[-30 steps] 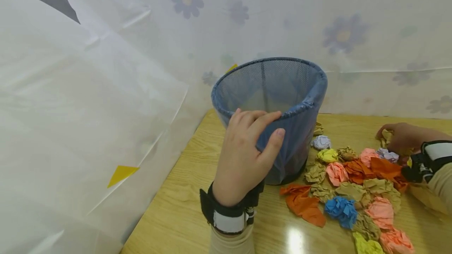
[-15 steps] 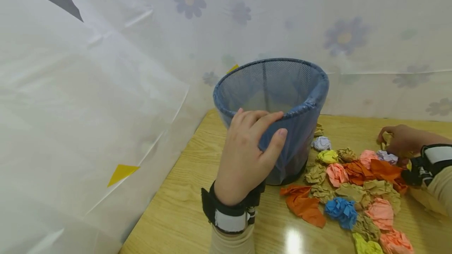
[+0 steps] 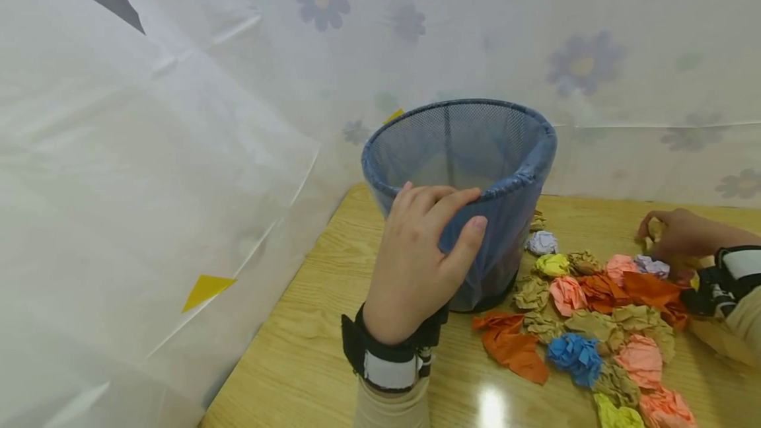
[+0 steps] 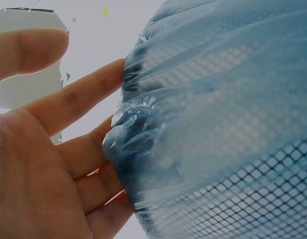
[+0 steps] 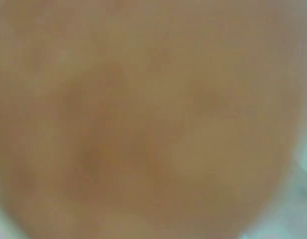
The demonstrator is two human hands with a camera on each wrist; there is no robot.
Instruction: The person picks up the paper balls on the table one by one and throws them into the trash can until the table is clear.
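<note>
A black mesh wastebasket (image 3: 538,157) lined with a blue plastic bag stands at the back of a wooden table (image 3: 297,355). My left hand (image 3: 452,209) holds it at the near rim, fingers curled along the edge and thumb on the wall. In the left wrist view the fingers (image 4: 74,99) lie against the bunched liner (image 4: 218,99). My right hand (image 3: 666,235) is at the far right and grips a tan crumpled paper ball (image 3: 652,228). The right wrist view is a plain tan blur.
Several crumpled paper balls (image 3: 594,309) in orange, pink, tan, blue, yellow and white lie to the right of the basket. A white flowered sheet (image 3: 178,150) hangs close behind and to the left of the table.
The view has drifted slightly. My left hand stays on the basket rim, and my right hand has shifted a little over the tan paper ball.
</note>
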